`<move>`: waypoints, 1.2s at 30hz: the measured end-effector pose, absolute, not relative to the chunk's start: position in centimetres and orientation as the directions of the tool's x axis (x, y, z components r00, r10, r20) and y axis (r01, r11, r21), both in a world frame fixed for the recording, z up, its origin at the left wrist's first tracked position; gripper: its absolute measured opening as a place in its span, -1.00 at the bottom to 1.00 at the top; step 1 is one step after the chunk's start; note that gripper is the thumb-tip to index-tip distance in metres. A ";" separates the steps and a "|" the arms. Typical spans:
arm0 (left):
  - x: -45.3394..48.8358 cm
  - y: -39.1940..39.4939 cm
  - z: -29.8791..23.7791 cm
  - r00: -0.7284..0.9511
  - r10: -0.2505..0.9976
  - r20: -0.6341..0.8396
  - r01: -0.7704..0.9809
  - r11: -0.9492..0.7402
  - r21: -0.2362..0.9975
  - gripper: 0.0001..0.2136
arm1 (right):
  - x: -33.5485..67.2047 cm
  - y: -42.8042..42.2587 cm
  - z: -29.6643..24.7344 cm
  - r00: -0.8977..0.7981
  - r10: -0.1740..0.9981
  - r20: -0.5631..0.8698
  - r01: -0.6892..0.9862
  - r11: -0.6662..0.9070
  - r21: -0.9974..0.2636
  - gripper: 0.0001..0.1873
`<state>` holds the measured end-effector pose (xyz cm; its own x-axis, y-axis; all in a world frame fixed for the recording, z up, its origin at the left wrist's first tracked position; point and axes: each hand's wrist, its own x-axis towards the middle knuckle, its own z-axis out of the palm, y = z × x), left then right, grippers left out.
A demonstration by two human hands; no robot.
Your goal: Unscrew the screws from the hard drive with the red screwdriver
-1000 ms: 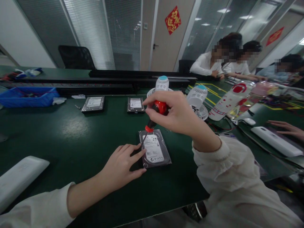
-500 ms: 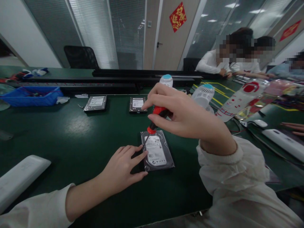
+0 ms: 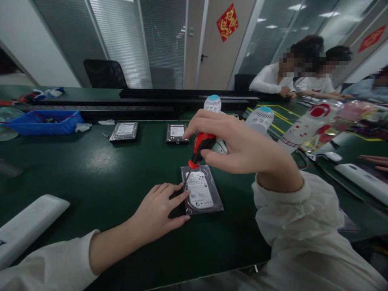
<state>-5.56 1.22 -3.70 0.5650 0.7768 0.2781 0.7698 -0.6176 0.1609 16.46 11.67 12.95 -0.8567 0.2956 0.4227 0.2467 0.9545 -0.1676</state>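
Note:
A hard drive [image 3: 201, 190] with a white label lies flat on the green table in front of me. My right hand [image 3: 233, 141] is closed around the red and black handle of a screwdriver [image 3: 203, 145]. The tool leans, its thin shaft running down to the left edge of the drive. Beside that edge, my left hand [image 3: 163, 208] has its fingers spread, with fingertips touching the drive near the shaft's tip. The very tip is too small to make out.
Two more hard drives, one on the left [image 3: 123, 131] and one in the middle [image 3: 177, 133], lie farther back. A blue bin [image 3: 45, 123] stands at the far left, a white device [image 3: 30, 226] nearer. Bottles [image 3: 312, 123] and white-blue devices [image 3: 259, 119] stand right. People sit beyond.
My right thumb and fingers have shifted on the screwdriver handle, the thumb now farther right and more of the handle showing. The left hand stays at the drive's edge. The view has shifted slightly.

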 end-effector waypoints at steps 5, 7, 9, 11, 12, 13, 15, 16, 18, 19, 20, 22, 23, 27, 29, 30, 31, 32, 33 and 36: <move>-5.6 1.3 -3.8 0.555 0.789 0.263 0.779 -0.604 0.168 -0.43 | 16.2 11.8 12.8 -0.829 0.321 0.458 0.268 0.947 -0.179 -0.79; -5.6 1.3 -3.8 0.557 0.789 0.261 0.778 -0.605 0.170 -0.43 | 16.3 11.8 12.8 -0.840 0.292 0.458 0.235 0.956 -0.177 -0.78; -5.6 1.3 -3.8 0.559 0.785 0.265 0.774 -0.609 0.171 -0.43 | 16.3 11.8 12.9 -0.861 0.255 0.440 0.196 0.965 -0.175 -0.71; -5.6 1.3 -3.8 0.561 0.781 0.275 0.770 -0.614 0.172 -0.44 | 16.3 11.8 12.9 -0.862 0.255 0.437 0.192 0.964 -0.184 -0.74; -5.6 1.3 -3.8 0.562 0.779 0.280 0.769 -0.616 0.171 -0.44 | 16.3 11.9 12.8 -0.853 0.267 0.449 0.199 0.961 -0.193 -0.76; -5.6 1.3 -3.8 0.562 0.777 0.283 0.767 -0.618 0.171 -0.44 | 16.2 11.9 12.8 -0.840 0.282 0.463 0.207 0.956 -0.207 -0.77; -5.6 1.2 -3.8 0.562 0.775 0.289 0.766 -0.619 0.171 -0.44 | 16.2 11.9 12.8 -0.824 0.313 0.471 0.226 0.946 -0.233 -0.79; -5.6 1.2 -3.8 0.562 0.775 0.290 0.766 -0.620 0.171 -0.44 | 16.2 12.0 12.8 -0.825 0.322 0.465 0.233 0.943 -0.239 -0.83; -5.6 1.2 -3.8 0.562 0.774 0.293 0.766 -0.620 0.170 -0.44 | 16.2 12.0 12.9 -0.840 0.319 0.439 0.234 0.943 -0.238 -0.79; -5.6 1.2 -3.8 0.563 0.772 0.295 0.765 -0.622 0.168 -0.44 | 16.3 12.1 13.0 -0.850 0.311 0.426 0.227 0.945 -0.235 -0.73; -5.6 1.2 -3.8 0.564 0.770 0.298 0.764 -0.624 0.166 -0.44 | 16.4 12.1 13.0 -0.858 0.299 0.419 0.216 0.948 -0.233 -0.69; -5.6 1.2 -3.9 0.568 0.764 0.305 0.759 -0.630 0.164 -0.45 | 16.4 12.3 13.0 -0.860 0.288 0.421 0.202 0.950 -0.238 -0.73; -5.6 1.2 -3.9 0.569 0.762 0.307 0.758 -0.632 0.163 -0.45 | 16.4 12.4 12.9 -0.853 0.290 0.434 0.199 0.949 -0.244 -0.77; -5.7 1.2 -3.8 0.569 0.766 0.298 0.762 -0.628 0.158 -0.44 | 16.2 12.7 12.6 -0.816 0.317 0.484 0.205 0.940 -0.272 -0.83; -5.7 1.2 -3.8 0.572 0.770 0.285 0.763 -0.626 0.161 -0.44 | 16.2 12.7 12.7 -0.824 0.333 0.459 0.223 0.934 -0.278 -0.81; -5.7 1.2 -3.7 0.572 0.771 0.280 0.763 -0.625 0.164 -0.44 | 16.3 12.8 12.8 -0.833 0.336 0.440 0.230 0.933 -0.277 -0.75; -5.6 1.2 -3.7 0.571 0.773 0.277 0.764 -0.624 0.167 -0.44 | 16.4 12.9 12.8 -0.840 0.332 0.428 0.230 0.934 -0.274 -0.71; -5.6 1.2 -3.7 0.569 0.775 0.275 0.765 -0.621 0.169 -0.44 | 16.4 12.9 12.8 -0.842 0.328 0.427 0.227 0.935 -0.271 -0.70; -5.6 1.2 -3.6 0.566 0.778 0.274 0.767 -0.618 0.170 -0.44 | 16.4 13.0 12.8 -0.838 0.328 0.436 0.226 0.936 -0.270 -0.73; -5.6 1.2 -3.6 0.561 0.784 0.267 0.771 -0.612 0.177 -0.45 | 16.2 13.2 12.6 -0.798 0.350 0.491 0.236 0.931 -0.280 -0.77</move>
